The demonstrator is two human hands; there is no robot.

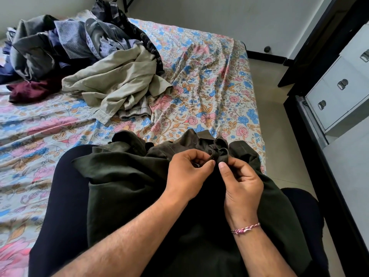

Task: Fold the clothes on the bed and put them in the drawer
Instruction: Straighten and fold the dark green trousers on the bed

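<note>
A dark green garment (127, 176) lay across the person's lap at the near edge of the bed (209, 80), and both the left hand (187, 174) and the right hand (239, 184) pinched a bunched part of its cloth between thumb and curled fingers. Beyond the garment, a khaki garment (119, 84) lay crumpled on the floral sheet, and behind that one was a pile of mixed clothes (65, 43). To the right of the garment, across the floor, stood a white drawer unit (339, 96) with metal handles.
</note>
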